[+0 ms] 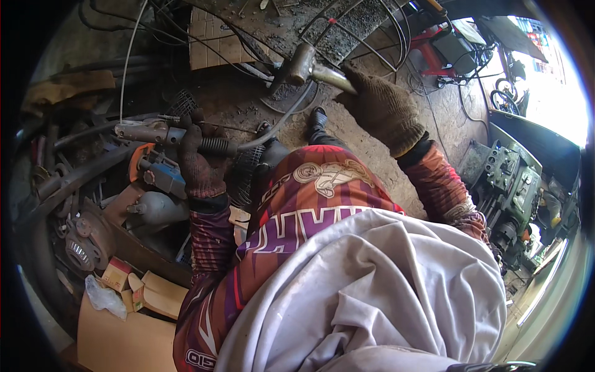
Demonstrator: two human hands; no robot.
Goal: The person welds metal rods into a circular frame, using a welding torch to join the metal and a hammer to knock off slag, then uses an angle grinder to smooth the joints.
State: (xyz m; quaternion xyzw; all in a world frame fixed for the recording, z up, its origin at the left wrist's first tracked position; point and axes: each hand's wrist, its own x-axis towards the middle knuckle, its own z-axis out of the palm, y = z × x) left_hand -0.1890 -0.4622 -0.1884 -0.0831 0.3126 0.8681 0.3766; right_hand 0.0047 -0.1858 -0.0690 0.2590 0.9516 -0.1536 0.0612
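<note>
My left hand (pixel 203 162), in a dark knitted glove, is closed round a welding electrode holder (pixel 144 134) on the left. A long thin welding rod (pixel 130 65) rises from the holder's jaw, and a grey cable (pixel 286 116) curves away from its ridged handle. In the upper middle my right hand (pixel 385 108), in a brown knitted glove, grips the handle of a hammer (pixel 302 64). The hammer's head points left, near the edge of a dirty metal worktable (pixel 279 25); whether it touches anything is unclear.
A wire frame of bent rods (pixel 353 28) lies on the worktable above cardboard (pixel 207 43). Scrap metal bars (pixel 80 180) and a grey cylinder (pixel 160 208) crowd the left, above open cardboard boxes (pixel 158 294). A green machine (pixel 511 180) stands right. Cables (pixel 434 111) trail across the floor.
</note>
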